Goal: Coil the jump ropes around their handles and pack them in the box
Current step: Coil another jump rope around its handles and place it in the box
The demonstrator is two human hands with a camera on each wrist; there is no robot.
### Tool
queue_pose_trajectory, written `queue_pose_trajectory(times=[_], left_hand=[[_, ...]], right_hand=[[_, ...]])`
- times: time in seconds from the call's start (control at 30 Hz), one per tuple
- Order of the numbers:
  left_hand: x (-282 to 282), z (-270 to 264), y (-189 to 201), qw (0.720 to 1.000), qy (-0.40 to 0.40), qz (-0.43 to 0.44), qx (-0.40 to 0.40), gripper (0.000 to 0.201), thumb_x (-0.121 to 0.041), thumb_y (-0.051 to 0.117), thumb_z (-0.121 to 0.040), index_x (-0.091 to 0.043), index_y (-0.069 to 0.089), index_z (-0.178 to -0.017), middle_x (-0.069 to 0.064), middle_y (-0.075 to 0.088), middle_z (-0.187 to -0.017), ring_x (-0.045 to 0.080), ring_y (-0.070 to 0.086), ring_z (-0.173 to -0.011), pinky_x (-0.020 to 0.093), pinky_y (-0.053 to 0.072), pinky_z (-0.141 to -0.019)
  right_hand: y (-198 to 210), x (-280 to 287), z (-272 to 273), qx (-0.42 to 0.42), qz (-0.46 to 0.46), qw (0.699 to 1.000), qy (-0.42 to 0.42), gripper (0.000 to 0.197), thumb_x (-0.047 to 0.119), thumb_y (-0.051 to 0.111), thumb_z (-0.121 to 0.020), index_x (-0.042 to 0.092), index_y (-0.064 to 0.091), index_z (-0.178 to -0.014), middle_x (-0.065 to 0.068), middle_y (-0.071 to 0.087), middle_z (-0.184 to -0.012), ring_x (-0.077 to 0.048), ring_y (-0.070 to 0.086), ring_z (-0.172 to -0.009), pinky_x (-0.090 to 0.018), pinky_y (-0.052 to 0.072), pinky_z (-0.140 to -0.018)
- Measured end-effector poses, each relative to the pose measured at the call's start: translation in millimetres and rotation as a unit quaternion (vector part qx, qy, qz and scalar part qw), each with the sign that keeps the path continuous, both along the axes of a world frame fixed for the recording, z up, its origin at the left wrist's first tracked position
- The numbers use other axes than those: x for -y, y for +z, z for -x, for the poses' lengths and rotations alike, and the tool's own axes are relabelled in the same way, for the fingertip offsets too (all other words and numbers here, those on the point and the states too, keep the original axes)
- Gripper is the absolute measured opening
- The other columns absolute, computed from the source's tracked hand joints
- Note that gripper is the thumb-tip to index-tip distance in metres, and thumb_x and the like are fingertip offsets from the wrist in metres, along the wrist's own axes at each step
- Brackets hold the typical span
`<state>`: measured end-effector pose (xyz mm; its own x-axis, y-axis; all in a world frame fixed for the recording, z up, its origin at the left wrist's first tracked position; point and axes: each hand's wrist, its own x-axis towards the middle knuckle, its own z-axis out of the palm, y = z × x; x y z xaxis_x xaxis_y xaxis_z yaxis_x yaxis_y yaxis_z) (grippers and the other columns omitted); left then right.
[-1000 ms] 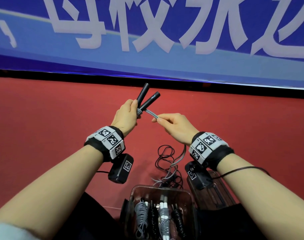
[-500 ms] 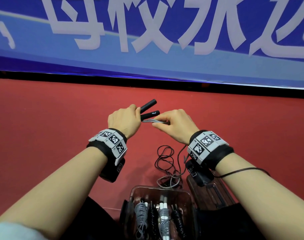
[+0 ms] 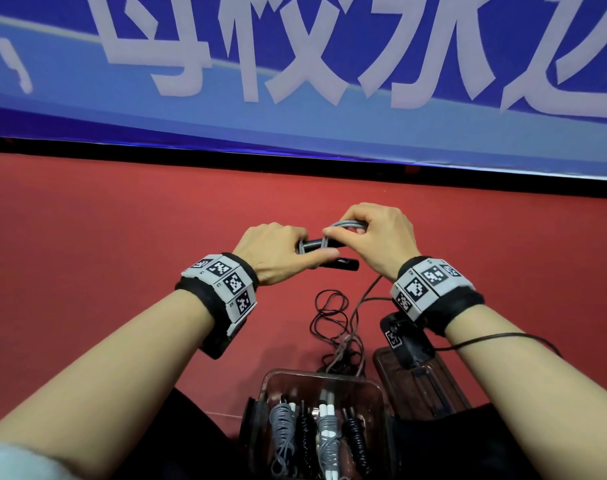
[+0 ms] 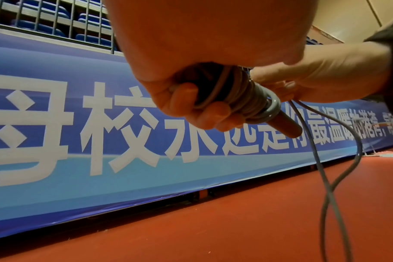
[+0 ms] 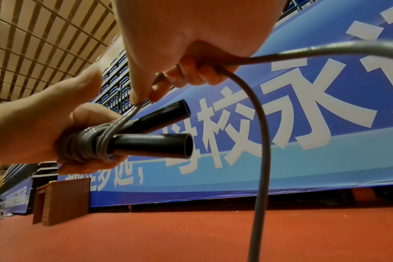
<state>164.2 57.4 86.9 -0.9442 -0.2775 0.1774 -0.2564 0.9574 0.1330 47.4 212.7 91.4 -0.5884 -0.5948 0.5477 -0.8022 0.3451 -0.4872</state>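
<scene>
My left hand (image 3: pixel 278 252) grips two black jump-rope handles (image 3: pixel 340 264) held side by side, their free ends pointing right. Several turns of grey rope (image 5: pixel 88 141) are wound round the handles (image 5: pixel 155 141) next to my left fingers (image 4: pixel 204 113). My right hand (image 3: pixel 374 237) pinches the grey rope (image 3: pixel 347 225) between thumb and forefinger just above the handles, and the slack rope (image 5: pixel 260 159) hangs from it to the floor. A clear box (image 3: pixel 271 382) sits near my lap and holds several coiled ropes (image 3: pixel 326 434), grey and black.
A loose black rope (image 3: pixel 329 313) lies tangled on the red floor (image 3: pixel 104 237) beyond the box. The box lid (image 3: pixel 430 386) lies to the right of the box. A blue banner (image 3: pixel 295 81) runs along the far edge. A brown block (image 5: pixel 61 200) stands far left.
Both hands dropped lower and the handles tipped from pointing up to lying level. My right hand swung over the handles with the grey rope, drawing slack up off the floor.
</scene>
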Motion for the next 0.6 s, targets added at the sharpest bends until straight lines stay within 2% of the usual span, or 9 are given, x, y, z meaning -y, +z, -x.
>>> queue_pose_trajectory(times=[0.1,0.2,0.27,0.33,0.4,0.47,0.53,0.6], left_hand=[[1,0,0,0.998,-0.019,0.064,0.021,0.069,-0.087,0.043,-0.073,-0.019,0.055,-0.079,-0.006,0.054,-0.060,0.014,0.048,-0.055,0.031,0.032,-0.053],[1,-1,0,0.997,-0.039,0.069,0.026,0.060,-0.081,0.046,-0.078,-0.021,0.052,-0.080,-0.006,0.052,-0.060,0.019,0.050,-0.059,0.031,0.033,-0.055],[0,-4,2,0.996,-0.052,0.061,0.026,0.056,-0.075,0.044,-0.084,-0.020,0.053,-0.082,-0.005,0.052,-0.061,0.021,0.051,-0.060,0.032,0.034,-0.056],[-4,-6,4,0.996,-0.066,0.046,0.028,0.050,-0.068,0.043,-0.089,-0.020,0.053,-0.083,-0.004,0.052,-0.062,0.022,0.050,-0.061,0.033,0.033,-0.058],[-9,-8,5,0.995,-0.082,0.036,0.033,0.042,-0.060,0.042,-0.093,-0.021,0.051,-0.083,-0.004,0.052,-0.064,0.023,0.049,-0.062,0.034,0.032,-0.059],[-14,-7,5,0.994,-0.096,0.025,0.035,0.038,-0.055,0.042,-0.096,-0.021,0.052,-0.085,-0.003,0.054,-0.066,0.023,0.050,-0.063,0.034,0.033,-0.060],[-15,-7,5,0.994,-0.106,-0.011,0.019,0.034,-0.051,0.043,-0.096,-0.022,0.055,-0.086,-0.001,0.057,-0.067,0.024,0.052,-0.064,0.035,0.035,-0.060],[-13,-7,7,0.991,-0.107,-0.079,-0.009,0.031,-0.049,0.046,-0.096,-0.024,0.056,-0.082,0.001,0.062,-0.070,0.023,0.054,-0.065,0.037,0.039,-0.062]], right_hand=[[-2,0,0,0.000,-0.026,1.000,0.001,0.032,0.060,0.070,-0.074,0.028,0.070,-0.071,0.011,0.058,-0.063,-0.007,0.052,-0.063,-0.027,0.033,-0.056],[-3,0,1,0.016,-0.051,0.999,-0.002,0.034,0.063,0.069,-0.073,0.029,0.069,-0.070,0.008,0.058,-0.060,-0.009,0.052,-0.062,-0.028,0.035,-0.056],[-2,-1,5,0.062,-0.058,0.996,0.000,0.035,0.065,0.069,-0.071,0.030,0.069,-0.069,0.007,0.062,-0.061,-0.010,0.055,-0.062,-0.030,0.040,-0.059],[-2,-1,11,0.146,-0.052,0.987,0.036,0.033,0.061,0.073,-0.071,0.028,0.070,-0.068,0.007,0.065,-0.063,-0.009,0.055,-0.062,-0.031,0.043,-0.062],[-4,0,15,0.236,-0.043,0.967,0.081,0.026,0.050,0.076,-0.075,0.025,0.071,-0.070,0.011,0.062,-0.062,-0.005,0.053,-0.061,-0.025,0.042,-0.063],[-5,0,16,0.310,-0.037,0.943,0.113,0.018,0.040,0.072,-0.083,0.023,0.072,-0.076,0.016,0.058,-0.061,0.000,0.050,-0.060,-0.017,0.039,-0.064],[-7,-1,18,0.383,-0.023,0.913,0.140,0.024,0.037,0.061,-0.092,0.020,0.071,-0.080,0.010,0.053,-0.064,-0.004,0.045,-0.062,-0.019,0.034,-0.061],[-7,-1,17,0.473,0.015,0.867,0.157,0.031,0.036,0.050,-0.098,0.016,0.067,-0.082,0.003,0.045,-0.063,-0.009,0.038,-0.055,-0.023,0.030,-0.056]])
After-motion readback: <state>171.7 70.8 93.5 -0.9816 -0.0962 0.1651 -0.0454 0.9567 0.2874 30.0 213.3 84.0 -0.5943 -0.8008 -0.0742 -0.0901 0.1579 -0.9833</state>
